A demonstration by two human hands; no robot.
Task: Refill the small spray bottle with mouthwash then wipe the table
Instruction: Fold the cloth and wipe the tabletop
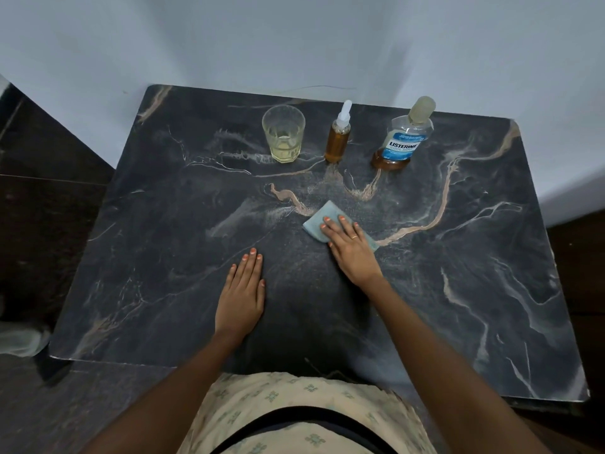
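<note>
The table [474, 290] fills most of your view: dark marble with pale veins, set against the wall [294, 44]. A dull smear [248, 214] sits left of centre, and it is likely what the wiping is for.

Your left hand [242, 290] lies flat on the near middle, fingers straight and close together, holding nothing. I judge it braces you as you lean. Your right hand [352, 247] is further out, fingers straight and slightly spread. It presses down rather than gripping, so the push goes into the surface.

Three things stand in a row along the back edge, out of the wiping path. The mouthwash [404, 139] is at the right, capped, with only a little amber liquid at its base. The glass [283, 134] is at the left, with pale liquid low in it. The spray [339, 139] stands between them, upright and capped, amber nearly to its neck, so the refill looks done.

The cloth [327, 211], pale blue and folded, lies under your right fingers.
</note>
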